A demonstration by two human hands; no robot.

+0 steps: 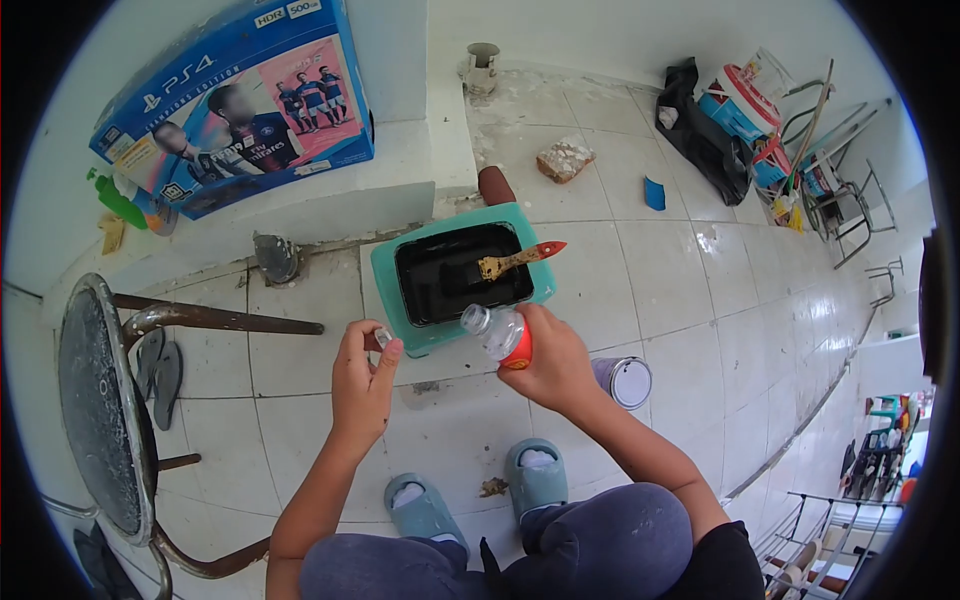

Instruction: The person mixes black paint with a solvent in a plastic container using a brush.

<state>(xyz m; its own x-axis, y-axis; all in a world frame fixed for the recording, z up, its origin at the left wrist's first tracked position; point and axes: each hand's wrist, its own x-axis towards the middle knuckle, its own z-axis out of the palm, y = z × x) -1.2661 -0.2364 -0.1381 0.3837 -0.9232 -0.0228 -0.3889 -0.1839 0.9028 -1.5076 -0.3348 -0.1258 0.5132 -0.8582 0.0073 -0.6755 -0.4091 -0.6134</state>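
My right hand (552, 362) is wrapped round a clear plastic bottle (497, 333) with a red label, its uncapped neck tilted toward the tray. Between the thumb and fingers of my left hand (362, 385) is a small clear bottle cap (382, 338). In front of both hands sits a green plastic tray (384, 270) with a dark inside, holding black paint (430, 262). A paintbrush (520, 260) with a wooden, red-tipped handle rests across the tray's right rim, bristles over the paint. The bottle's mouth is close to the tray's near edge.
A paint can (630, 382) stands right of my right hand. To the left is a round stool (100, 400) with slippers (168, 375) beside it. A PS4 box (240, 110) sits on the ledge. Farther off lie a stone (565, 160) and several paint buckets (745, 105).
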